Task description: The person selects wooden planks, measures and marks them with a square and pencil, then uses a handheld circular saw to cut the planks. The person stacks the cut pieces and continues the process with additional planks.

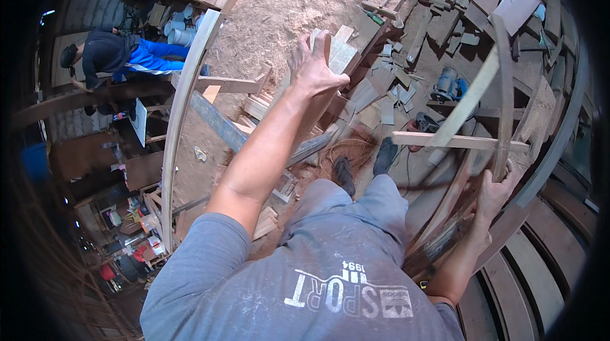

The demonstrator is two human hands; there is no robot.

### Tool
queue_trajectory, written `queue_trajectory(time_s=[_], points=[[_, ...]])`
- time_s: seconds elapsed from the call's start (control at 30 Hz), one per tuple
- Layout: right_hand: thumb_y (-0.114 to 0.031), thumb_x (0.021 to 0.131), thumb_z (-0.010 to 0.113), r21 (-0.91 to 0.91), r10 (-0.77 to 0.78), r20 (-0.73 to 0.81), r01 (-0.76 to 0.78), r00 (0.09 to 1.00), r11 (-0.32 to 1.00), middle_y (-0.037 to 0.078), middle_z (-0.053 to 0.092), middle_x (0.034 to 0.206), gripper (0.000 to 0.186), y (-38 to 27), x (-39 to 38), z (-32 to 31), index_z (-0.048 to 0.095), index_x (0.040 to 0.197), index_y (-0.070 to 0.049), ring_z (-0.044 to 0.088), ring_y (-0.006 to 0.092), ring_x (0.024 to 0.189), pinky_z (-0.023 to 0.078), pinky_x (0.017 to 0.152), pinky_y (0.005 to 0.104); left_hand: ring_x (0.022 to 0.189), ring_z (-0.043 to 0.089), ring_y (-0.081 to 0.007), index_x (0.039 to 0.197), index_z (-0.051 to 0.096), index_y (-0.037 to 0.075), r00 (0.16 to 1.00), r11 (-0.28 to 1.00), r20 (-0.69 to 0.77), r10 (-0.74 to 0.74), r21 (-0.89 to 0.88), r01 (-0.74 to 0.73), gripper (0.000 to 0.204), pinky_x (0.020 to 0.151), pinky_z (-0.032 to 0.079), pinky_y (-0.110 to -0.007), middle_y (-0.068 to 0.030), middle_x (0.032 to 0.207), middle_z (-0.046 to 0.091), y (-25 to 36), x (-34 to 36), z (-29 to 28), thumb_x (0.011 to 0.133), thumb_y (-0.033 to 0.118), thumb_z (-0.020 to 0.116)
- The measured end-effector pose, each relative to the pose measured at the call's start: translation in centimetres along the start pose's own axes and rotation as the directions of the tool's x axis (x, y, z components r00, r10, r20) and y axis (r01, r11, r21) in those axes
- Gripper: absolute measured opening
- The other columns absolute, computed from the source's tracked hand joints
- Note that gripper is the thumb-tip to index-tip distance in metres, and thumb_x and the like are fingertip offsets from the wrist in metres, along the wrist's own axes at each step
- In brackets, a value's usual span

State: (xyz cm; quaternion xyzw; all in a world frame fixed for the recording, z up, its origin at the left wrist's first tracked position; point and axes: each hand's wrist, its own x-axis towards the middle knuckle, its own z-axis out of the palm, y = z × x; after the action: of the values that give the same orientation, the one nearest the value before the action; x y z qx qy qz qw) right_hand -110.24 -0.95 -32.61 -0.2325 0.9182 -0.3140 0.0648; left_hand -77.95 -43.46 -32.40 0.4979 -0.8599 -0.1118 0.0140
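- Closest to me, the grey short-sleeved shirt (254,284) and greyish shorts (337,214) of the person wearing the camera fill the lower view.
- The right hand (492,198) looks closed around the lower end of a curved brown wooden piece (505,87), which rises away from it, so the work lies directly in that hand's grasp.
- A straight light-wood crosspiece (464,141) crosses that curve just above the hand; a pale diagonal slat (467,99) slants from the curve down to the crosspiece.
- By my judgement these parts are already shaped and set against one another; I cannot tell whether the joints are fixed, nor how much fitting is left.
- Farther up, the left hand (308,74) spans the upper end of a brown wooden board (314,109) running beneath its forearm, thumb apart from the fingers; I cannot tell how firmly it grips.
- Left of that arm, well apart from both hands, I see a long pale curved strip of wood (181,125).
- Beyond the crosspiece, a blue-and-silver power tool (448,83) sits among offcuts, and a green-handled tool (373,18) lies farther off.
- Farthest left, a co-worker in blue trousers (155,55) bends forward near white buckets (181,37), away from the wood in hand.
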Motion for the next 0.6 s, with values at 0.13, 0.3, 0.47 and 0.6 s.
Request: queue_trajectory(time_s=[0.13,0.3,0.47,0.6], points=[[-0.007,0.087,0.071,0.076,-0.032,0.063,0.027,0.998,0.997,0.02,0.072,0.13,0.056,-1.2,-1.8,1.3,0.061,0.143,-0.008,0.071,0.037,0.121,0.053,0.104,0.045,0.146,0.038,-0.0551,0.164,0.026,0.032,0.999,1.0,-0.035,0.004,0.004,-0.004,0.134,0.117,0.035,-0.073,-0.0261,0.162,0.027,0.2,-0.3,0.2,0.052,0.056,0.096],[-0.004,0.085,0.072,0.079,0.049,0.183,-0.064,0.982,0.995,0.021,0.072,0.129,0.06,-1.7,-2.7,2.3,0.06,0.144,-0.011,0.071,0.0412,0.12,0.053,0.103,0.0492,0.145,0.038,-0.056,0.163,0.024,0.035,1.0,1.0,-0.021,-0.004,0.016,0.004,0.136,0.113,0.038,-0.075,-0.0263,0.163,0.022,0.7,-0.1,-0.3,0.05,0.053,0.096],[-0.005,0.081,0.072,0.026,-0.047,0.168,0.044,0.985,0.999,0.02,0.072,0.128,0.066,-1.0,-3.2,3.0,0.058,0.145,-0.013,0.072,0.042,0.112,0.055,0.094,0.0495,0.144,0.038,-0.0574,0.163,0.022,0.036,1.0,0.999,-0.001,-0.028,0.026,0.028,0.136,0.11,0.041,-0.076,-0.0264,0.162,0.022,0.9,0.0,-0.5,0.05,0.052,0.096],[-0.003,0.081,0.071,0.034,-0.041,0.189,0.035,0.981,0.999,0.02,0.071,0.132,0.067,-0.8,-3.3,3.4,0.057,0.146,-0.013,0.071,0.0442,0.117,0.054,0.097,0.0509,0.144,0.037,-0.057,0.162,0.023,0.037,1.0,1.0,-0.002,-0.023,0.018,0.023,0.135,0.109,0.041,-0.076,-0.0258,0.162,0.022,0.9,-0.1,-0.6,0.05,0.052,0.096]])
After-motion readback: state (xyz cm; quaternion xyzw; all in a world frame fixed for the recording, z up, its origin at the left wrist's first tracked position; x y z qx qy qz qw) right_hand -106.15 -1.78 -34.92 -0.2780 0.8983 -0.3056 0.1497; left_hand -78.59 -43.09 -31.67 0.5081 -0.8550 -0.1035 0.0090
